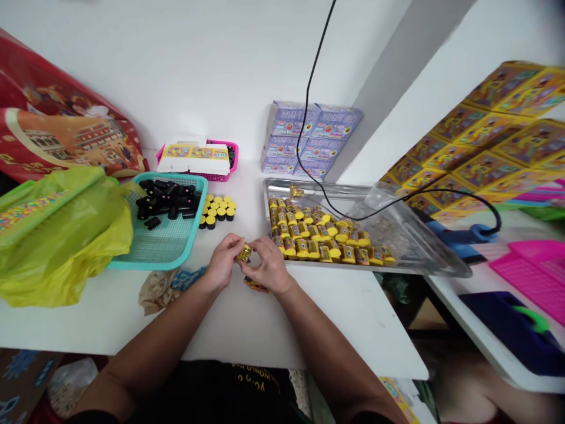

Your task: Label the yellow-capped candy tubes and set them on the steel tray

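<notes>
My left hand and my right hand meet over the white table, both pinching one small yellow-wrapped piece between their fingertips. Under my right hand lies another small wrapped piece. Just right of my hands stands a metal tray with rows of several yellow-wrapped pieces. To the left a teal basket holds several black cylinders. Beside it stand several black cylinders with yellow tops.
A yellow plastic bag and a red bag fill the left. A pink basket with a flat box and purple boxes stand at the back. A black cable hangs over the tray. Yellow boxes are stacked at right.
</notes>
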`<state>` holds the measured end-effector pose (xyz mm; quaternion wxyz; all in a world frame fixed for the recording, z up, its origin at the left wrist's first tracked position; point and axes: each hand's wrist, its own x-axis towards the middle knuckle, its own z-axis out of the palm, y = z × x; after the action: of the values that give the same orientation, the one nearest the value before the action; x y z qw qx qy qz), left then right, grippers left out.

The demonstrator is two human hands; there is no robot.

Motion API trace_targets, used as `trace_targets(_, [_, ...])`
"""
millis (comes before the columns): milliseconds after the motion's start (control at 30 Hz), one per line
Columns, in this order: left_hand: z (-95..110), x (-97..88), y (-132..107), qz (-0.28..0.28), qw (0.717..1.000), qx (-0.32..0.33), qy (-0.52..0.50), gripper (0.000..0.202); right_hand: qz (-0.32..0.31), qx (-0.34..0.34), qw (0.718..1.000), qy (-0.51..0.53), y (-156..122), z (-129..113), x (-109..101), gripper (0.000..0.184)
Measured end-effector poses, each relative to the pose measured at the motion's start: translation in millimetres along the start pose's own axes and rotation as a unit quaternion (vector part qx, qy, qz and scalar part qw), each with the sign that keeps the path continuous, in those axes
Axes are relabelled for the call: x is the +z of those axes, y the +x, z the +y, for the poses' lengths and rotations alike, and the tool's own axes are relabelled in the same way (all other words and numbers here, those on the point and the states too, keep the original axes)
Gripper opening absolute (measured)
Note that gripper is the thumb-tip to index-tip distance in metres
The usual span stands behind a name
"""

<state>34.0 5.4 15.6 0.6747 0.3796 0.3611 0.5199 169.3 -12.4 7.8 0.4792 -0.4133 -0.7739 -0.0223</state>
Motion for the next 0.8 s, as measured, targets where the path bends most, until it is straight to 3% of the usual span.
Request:
trace_targets(167, [6.6,-0.5,2.5,-0.031,0.996,-0.037,-0.068,0.034,0.011,0.101,0.992,0.072,4.7,1.4,-9.1,0.026])
trace_targets(267, [9.5,-0.6,3.1,-0.018,0.997,-0.017,-0.079,0.035,-0.007,0.209,0.962,0.176,7.0,3.6,-11.1,0.027])
trace_targets(367, [10.3,-0.3,2.6,-0.03,0.997,-0.017,-0.073,0.033,-0.056,0.245,0.937,0.244,7.5,6.0,-10.5,0.028])
trace_targets(467, [10.6,-0.7,2.3,-0.037,0.996,-0.038,-0.076,0.033,-0.054,0.248,0.931,0.262,7.0,5.5,-9.7,0.027])
trace_targets(533, [10.8,-1.3,2.6,-0.021,0.994,-0.072,-0.076,0.038,-0.024,0.238,0.944,0.227,6.1,4.1,-9.6,0.026])
trace_targets(667, [10.0,-2.4,3.4,-0.018,0.986,-0.158,-0.046,0.043,0.0,0.119,0.991,0.068,2.8,2.1,-9.5,0.018])
trace_targets(800, [8.4,-3.6,4.9,-0.038,0.979,-0.169,-0.106,0.033,-0.024,0.05,0.998,0.04,0.6,0.9,-9.2,0.024])
